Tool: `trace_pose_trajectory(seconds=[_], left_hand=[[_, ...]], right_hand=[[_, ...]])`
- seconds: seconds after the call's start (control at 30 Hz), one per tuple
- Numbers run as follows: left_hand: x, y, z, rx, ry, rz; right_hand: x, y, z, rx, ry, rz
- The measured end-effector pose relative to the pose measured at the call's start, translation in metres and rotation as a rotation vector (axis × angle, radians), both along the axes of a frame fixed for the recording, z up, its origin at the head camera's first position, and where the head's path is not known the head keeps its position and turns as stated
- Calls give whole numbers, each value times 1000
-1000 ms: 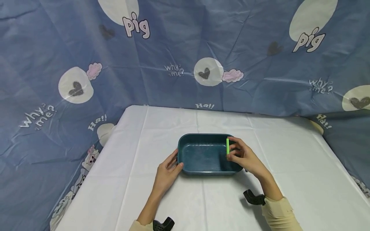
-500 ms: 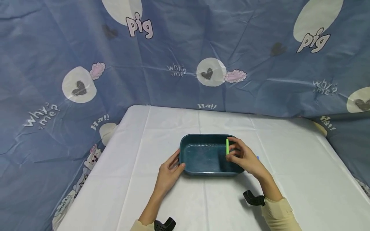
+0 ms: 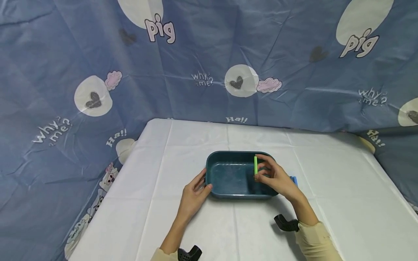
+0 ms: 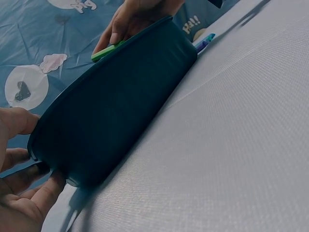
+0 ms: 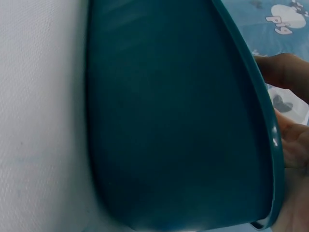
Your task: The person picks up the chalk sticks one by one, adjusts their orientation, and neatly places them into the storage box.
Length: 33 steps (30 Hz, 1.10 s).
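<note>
In the head view a dark teal rectangular tub point(image 3: 233, 177) with rounded corners sits on the white cloth. My left hand point(image 3: 192, 195) holds its left end, the thumb at the near corner and the other fingers along the outer wall. My right hand point(image 3: 274, 177) pinches a slim bright green stick point(image 3: 255, 165) upright over the tub's right part. The left wrist view shows this green stick point(image 4: 105, 51) just above the rim. Blue sticks point(image 3: 295, 180) lie on the cloth beyond the right hand, partly hidden by it. The tub's outer wall point(image 5: 174, 121) fills much of the right wrist view.
A white cloth point(image 3: 183, 145) covers the table. Behind it and at its sides hangs a blue printed curtain point(image 3: 196, 43). Each forearm wears a black wrist mount point(image 3: 286, 223) just below a cream sleeve point(image 3: 316, 241).
The head view has turned slightly left. Relative to the tub, my right hand and the green stick have moved a little left, uncovering the blue sticks. My left hand keeps its place at the tub.
</note>
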State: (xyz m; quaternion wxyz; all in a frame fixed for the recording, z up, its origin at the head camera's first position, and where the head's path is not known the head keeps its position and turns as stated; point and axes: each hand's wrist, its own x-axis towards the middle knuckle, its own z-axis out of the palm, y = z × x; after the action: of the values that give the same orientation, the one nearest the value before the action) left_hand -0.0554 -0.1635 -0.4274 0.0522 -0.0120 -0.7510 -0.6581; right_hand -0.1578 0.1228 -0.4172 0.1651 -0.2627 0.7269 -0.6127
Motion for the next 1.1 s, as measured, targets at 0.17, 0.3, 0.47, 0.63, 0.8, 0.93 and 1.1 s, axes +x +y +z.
trace_pose_trajectory(seconds=[0.17,0.3,0.47,0.63,0.8,0.93,1.1], left_hand=[[-1,-1,2,-5,7,-8],[-2,-2,2,4,12,-13],[-2,-2,2,14,24,-16],[-3,-1,3,12,24,-16],[-4,-1,4,12,10,-19],[-4,0,3,11,7,-12],[-1,4,0,10,-3,-9]], right_hand=[[0,-4,-1,-5,-22,0],[-2,-6,-1,-5,-21,0],[-5,-9,-1,-17,-10,10],[-8,-12,-1,-21,-3,24],[-9,-14,0,-19,0,30],[-9,-16,-1,-18,-4,37],[-9,-17,-4,-16,-13,48]])
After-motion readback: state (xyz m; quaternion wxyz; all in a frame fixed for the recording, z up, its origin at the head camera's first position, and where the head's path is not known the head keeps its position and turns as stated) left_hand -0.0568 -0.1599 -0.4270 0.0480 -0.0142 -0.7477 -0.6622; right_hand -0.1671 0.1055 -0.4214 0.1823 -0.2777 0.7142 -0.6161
